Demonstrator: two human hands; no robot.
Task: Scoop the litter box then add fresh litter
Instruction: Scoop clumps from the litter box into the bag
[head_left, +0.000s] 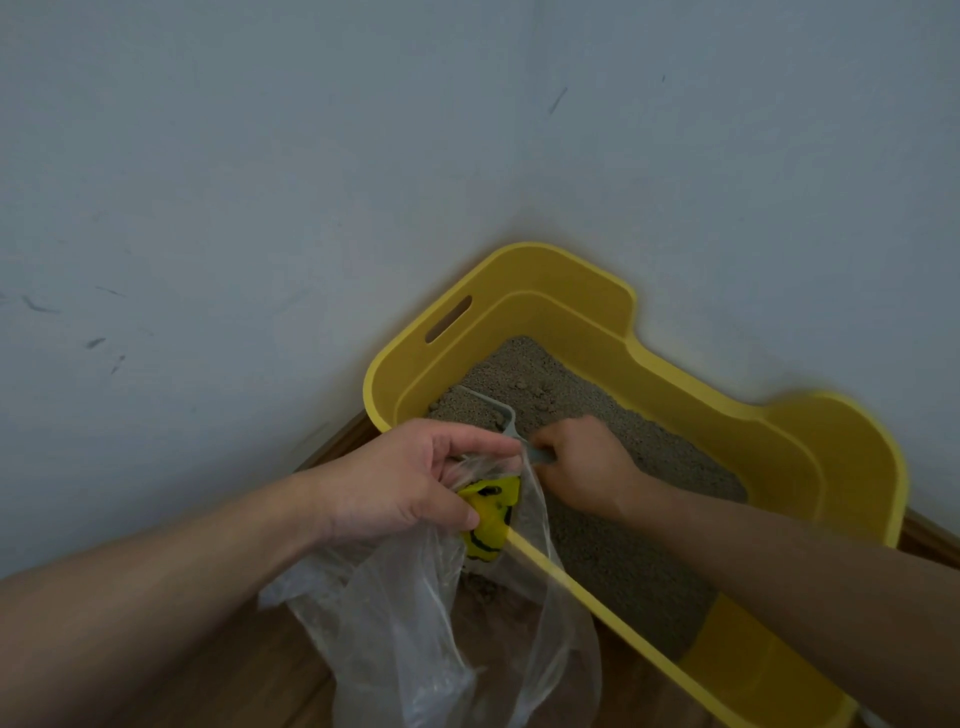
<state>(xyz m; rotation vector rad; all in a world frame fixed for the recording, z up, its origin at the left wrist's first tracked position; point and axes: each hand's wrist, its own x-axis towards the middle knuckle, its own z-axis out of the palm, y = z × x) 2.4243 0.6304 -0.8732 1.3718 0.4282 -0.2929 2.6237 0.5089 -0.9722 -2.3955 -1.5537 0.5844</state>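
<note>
Scoop (488, 410) pointing up-left in right hand's (582, 465) grip, one bag (447, 639) pinched by left hand (400, 488), one litter box (779, 452)

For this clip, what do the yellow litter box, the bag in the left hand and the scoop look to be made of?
Litter box: moulded plastic, smooth matte yellow, with rounded walls and a cut-out handle slot. Bag: thin clear plastic film, crinkled and see-through, with a yellow smiley print. Scoop: probably pale grey plastic; mostly hidden by the hands, so uncertain.
</note>
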